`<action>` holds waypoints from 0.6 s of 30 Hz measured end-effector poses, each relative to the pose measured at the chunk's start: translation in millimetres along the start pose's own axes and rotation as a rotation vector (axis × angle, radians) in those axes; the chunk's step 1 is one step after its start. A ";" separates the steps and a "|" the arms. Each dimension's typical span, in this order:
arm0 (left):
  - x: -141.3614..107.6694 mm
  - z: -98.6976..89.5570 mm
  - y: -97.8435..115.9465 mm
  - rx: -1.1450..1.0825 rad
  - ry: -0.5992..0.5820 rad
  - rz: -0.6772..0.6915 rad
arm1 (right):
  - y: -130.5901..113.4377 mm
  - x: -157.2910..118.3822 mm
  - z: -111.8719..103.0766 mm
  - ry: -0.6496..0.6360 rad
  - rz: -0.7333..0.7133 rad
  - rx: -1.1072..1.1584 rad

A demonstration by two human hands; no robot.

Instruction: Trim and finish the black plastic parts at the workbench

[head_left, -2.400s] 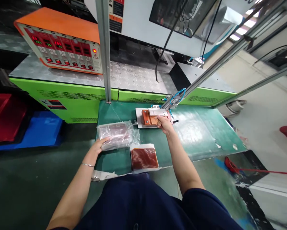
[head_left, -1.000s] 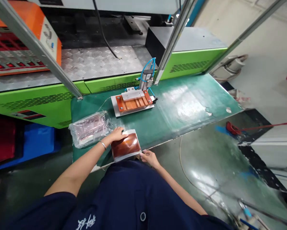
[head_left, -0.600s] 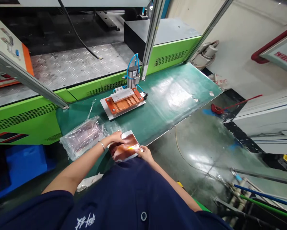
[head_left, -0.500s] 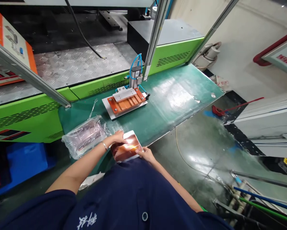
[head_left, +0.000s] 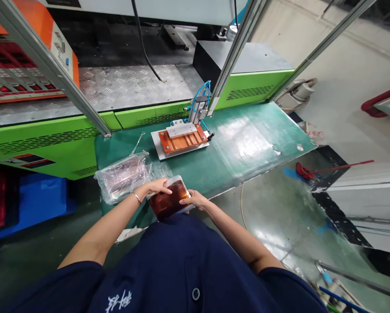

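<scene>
A flat rectangular panel (head_left: 169, 202) with a glossy copper-brown face and a whitish border is held close to my body at the table's front edge. My left hand (head_left: 159, 186) grips its upper left side, thumb on the glossy face. On the right side my right hand (head_left: 194, 199) pinches the edge, thumb on top; the fingers beneath are hidden. Just left of my left hand lies a clear plastic bag (head_left: 125, 176) with copper-coloured sheets inside. Beyond the panel stands an orange fixture (head_left: 183, 140) on a pale plate, with a small air cylinder (head_left: 199, 108) behind it.
The green tabletop (head_left: 243, 141) reaches to the right, between grey metal posts (head_left: 236, 52). Behind it runs a bright green machine base (head_left: 156, 114). An orange control box (head_left: 25, 65) is at upper left, blue bins (head_left: 41, 202) at lower left. A red dustpan (head_left: 305, 170) lies on the floor.
The view has shifted, so the scene sits further right and the bench appears slightly lower. The panel has tilted, its face turning from bright glare to dark brown. Both hands still hold it.
</scene>
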State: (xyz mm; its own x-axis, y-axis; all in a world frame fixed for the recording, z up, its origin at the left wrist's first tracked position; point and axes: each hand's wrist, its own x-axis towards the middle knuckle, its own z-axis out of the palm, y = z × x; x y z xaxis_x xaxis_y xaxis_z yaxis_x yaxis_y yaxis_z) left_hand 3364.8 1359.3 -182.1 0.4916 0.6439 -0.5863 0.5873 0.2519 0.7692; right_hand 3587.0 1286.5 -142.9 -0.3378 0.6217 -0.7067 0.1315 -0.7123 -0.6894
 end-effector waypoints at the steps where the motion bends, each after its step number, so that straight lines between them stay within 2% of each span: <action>1: -3.5 -0.7 -0.8 -0.027 0.013 0.013 | -3.3 1.5 1.7 -0.008 -0.003 -0.007; 4: -19.2 -5.1 0.5 -0.113 0.080 0.058 | -17.8 1.1 4.1 -0.049 -0.094 -0.082; 7: -42.4 -12.6 7.1 -0.242 0.145 0.168 | -45.9 -9.6 2.3 -0.093 -0.267 -0.349; 10: -67.2 -11.3 9.3 -0.404 0.001 0.285 | -76.5 -27.0 5.1 -0.089 -0.425 -0.785; 12: -78.9 1.0 3.2 -0.450 -0.027 0.281 | -88.2 -37.0 13.1 -0.038 -0.445 -1.106; 15: -84.8 30.8 -13.4 -0.515 0.154 0.257 | -89.9 -43.2 29.8 -0.010 -0.398 -1.496; 18: -84.3 52.6 -23.4 -0.577 0.290 0.242 | -85.8 -40.6 41.7 -0.018 -0.398 -1.682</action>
State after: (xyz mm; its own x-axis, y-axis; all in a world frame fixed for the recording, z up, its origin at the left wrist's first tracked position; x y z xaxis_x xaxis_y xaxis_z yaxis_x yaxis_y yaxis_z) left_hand 3343.4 1261.1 -164.1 0.3267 0.8775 -0.3511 0.0065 0.3693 0.9293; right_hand 3550.6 1308.8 -48.4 -0.5962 0.6494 -0.4720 0.7918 0.5726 -0.2124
